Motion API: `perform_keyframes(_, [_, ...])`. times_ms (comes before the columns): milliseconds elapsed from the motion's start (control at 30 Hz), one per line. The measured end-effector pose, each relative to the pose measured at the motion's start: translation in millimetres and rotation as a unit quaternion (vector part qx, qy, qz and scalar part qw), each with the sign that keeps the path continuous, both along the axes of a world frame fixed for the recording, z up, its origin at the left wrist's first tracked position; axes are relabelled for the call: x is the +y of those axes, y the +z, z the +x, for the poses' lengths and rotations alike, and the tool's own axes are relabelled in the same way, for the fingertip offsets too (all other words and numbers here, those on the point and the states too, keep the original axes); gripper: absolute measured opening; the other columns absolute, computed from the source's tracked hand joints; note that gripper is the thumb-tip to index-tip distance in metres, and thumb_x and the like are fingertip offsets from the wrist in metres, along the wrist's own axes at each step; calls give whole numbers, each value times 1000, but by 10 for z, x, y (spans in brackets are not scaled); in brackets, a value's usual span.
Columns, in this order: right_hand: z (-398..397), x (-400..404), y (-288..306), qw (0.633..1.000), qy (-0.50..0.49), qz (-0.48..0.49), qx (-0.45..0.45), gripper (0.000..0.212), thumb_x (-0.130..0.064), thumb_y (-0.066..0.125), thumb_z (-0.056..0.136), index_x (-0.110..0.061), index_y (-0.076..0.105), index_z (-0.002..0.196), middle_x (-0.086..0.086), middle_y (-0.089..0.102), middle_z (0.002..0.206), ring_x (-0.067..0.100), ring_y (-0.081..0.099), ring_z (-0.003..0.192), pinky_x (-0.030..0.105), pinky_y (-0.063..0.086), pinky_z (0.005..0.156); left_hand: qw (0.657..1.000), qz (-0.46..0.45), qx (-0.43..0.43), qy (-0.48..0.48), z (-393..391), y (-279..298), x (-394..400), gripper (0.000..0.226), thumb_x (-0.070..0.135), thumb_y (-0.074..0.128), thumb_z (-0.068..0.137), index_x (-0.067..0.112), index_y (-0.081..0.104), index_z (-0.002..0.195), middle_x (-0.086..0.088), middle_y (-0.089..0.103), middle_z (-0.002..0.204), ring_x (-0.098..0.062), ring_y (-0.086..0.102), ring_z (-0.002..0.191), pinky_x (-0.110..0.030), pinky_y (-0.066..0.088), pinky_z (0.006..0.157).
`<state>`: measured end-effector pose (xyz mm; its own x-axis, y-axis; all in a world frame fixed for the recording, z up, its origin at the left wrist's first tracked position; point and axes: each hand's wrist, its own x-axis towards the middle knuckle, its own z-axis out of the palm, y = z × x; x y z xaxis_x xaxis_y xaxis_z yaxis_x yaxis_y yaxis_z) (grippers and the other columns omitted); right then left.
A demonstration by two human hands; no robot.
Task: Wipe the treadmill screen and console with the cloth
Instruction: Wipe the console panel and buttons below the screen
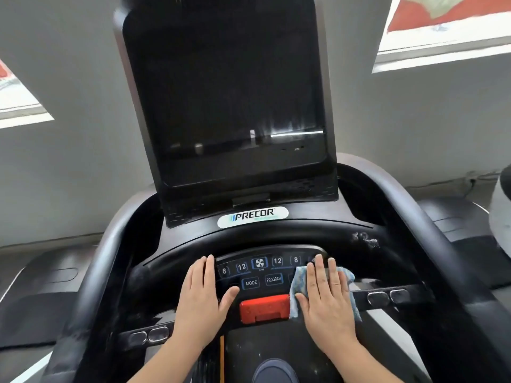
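Observation:
The treadmill's tall dark screen [226,87] stands switched off above the black console [262,236], which carries a PRECOR badge. Lower down is the button panel [260,272] with number keys, a fan key, MODE and PROGRAM. My right hand [327,299] lies flat, fingers together, pressing a blue-and-white cloth [297,283] onto the right side of the panel. The cloth shows around the hand's edges. My left hand [203,294] rests flat and bare on the panel's left side, holding nothing. A red stop clip [264,308] sits between the two hands.
Curved black handrails [431,217] sweep around both sides of the console. A crossbar with silver pulse sensors [388,297] runs under my hands. Grey wall and bright windows lie behind. A white round object [502,214] stands at the right edge. White smudges [365,239] mark the console's right.

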<state>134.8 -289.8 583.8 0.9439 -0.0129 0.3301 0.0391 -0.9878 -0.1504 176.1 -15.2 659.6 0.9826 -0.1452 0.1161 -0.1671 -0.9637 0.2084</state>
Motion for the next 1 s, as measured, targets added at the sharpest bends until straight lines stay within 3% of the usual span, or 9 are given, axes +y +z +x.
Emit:
perform_keyframes(167, [484,11,392,1000,-3,-10,7,67,-45,31,100,-2,27,152,20,19,162,40,13,151,57,18,119,1000,23,-17,-5,-13,-34,-23,91,71,18,98,-4,38,146,-22,46,145,-35,38,137,-49,36,114])
perform_keyframes(267, [223,90,217,1000,-15,17,-4,66,-43,31,102,-2,25,153,21,20,162,40,16,150,59,21,117,1000,20,-14,4,-3,-31,-36,92,72,16,97,-2,36,147,-22,44,147,-35,38,139,-48,34,115])
perform_keyframes(400, [-96,25,-30,999,28,-15,-5,63,-44,18,107,-3,23,153,20,22,162,41,19,149,61,27,113,999,32,-12,3,-1,-17,-30,91,71,16,98,-3,37,146,-23,47,145,-36,39,136,-42,26,117])
perform_keyframes(500, [242,-15,176,998,36,-40,-14,64,-44,28,104,-2,35,151,19,22,162,39,17,150,58,22,118,999,45,-5,-3,-6,-19,-9,91,72,16,98,-3,37,146,-23,47,145,-36,39,135,-40,20,116])
perform_keyframes(600, [572,4,415,1000,6,-16,-23,66,-44,35,100,-2,33,151,20,23,161,39,18,150,57,22,118,999,49,-12,-2,-7,-39,-15,91,72,16,98,-2,37,146,-22,47,145,-36,39,136,-40,19,116])
perform_keyframes(733, [241,62,146,998,-3,-7,-55,65,-40,37,101,3,34,149,24,23,160,43,19,149,60,25,116,999,44,-26,-7,-7,-69,0,90,72,16,98,-1,35,147,-21,46,146,-37,41,136,-42,22,115])
perform_keyframes(867, [-124,-38,-158,997,45,-25,-51,62,-43,21,106,-2,26,152,18,16,164,43,23,147,61,27,113,998,45,-41,-13,-2,-111,15,89,72,18,98,-1,36,147,-20,46,145,-37,44,135,-43,24,115])
perform_keyframes(1000, [151,5,85,997,50,-26,-55,61,-42,21,106,-1,32,150,21,25,161,43,24,147,60,23,116,998,53,-44,-8,-5,-116,-19,89,73,22,96,2,36,148,-20,44,147,-39,41,138,-50,23,115])
